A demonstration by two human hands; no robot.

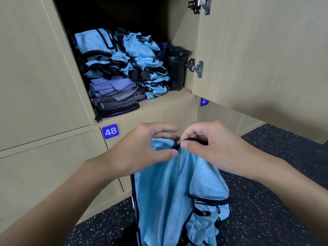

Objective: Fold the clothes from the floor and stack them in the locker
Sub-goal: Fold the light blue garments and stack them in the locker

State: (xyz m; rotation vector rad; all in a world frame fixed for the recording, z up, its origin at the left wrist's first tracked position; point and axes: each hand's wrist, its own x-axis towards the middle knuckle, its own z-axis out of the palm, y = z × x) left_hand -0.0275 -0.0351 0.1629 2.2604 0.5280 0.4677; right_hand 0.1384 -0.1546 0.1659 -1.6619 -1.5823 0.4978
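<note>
A light blue bib with black trim (165, 194) hangs in front of me, held up at its top edge. My left hand (142, 148) pinches the blue cloth near the top. My right hand (205, 142) pinches the black trim right beside it, so the two hands almost touch. Above them the open locker (159, 102) holds two stacks of folded clothes: blue bibs (124, 55) piled on top and grey-blue garments (115, 95) underneath at the left. The lower end of the held bib bunches near the floor.
A black bottle (175, 68) stands in the locker's right corner beside the stacks. The locker door (257, 50) stands open at the right. Closed doors numbered 48 (110, 131) and 47 lie below. Dark speckled floor (275, 201) spreads under my arms.
</note>
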